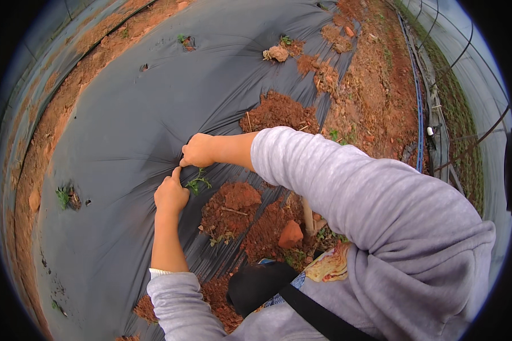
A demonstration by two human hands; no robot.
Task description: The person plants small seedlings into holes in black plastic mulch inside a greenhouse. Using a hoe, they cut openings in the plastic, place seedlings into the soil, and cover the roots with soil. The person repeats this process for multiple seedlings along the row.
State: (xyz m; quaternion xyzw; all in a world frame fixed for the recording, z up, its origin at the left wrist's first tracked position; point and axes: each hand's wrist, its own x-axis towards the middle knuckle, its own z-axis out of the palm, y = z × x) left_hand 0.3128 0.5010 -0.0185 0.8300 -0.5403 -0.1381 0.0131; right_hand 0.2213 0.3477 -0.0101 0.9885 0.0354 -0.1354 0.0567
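Black plastic mulch film (123, 123) covers the bed before me. My left hand (171, 194) reaches up from below, its index finger extended to the film, beside my right hand (198, 150). The right hand is curled, with its fingertips at the same spot. Creases in the film spread out from there, so both hands seem to press or pinch it; the exact grip is hidden. Just below the right hand, a small green seedling (198, 182) lies against the film. Close by is a heap of red soil (230, 206) on the film.
More seedlings grow through holes, one at the left (62, 197) and one at the top (181, 39). Soil clods (291, 234) and a wooden stick (308, 216) lie near my knee. Blue hoses (419, 115) run along the right, beside the greenhouse's plastic wall (486, 85).
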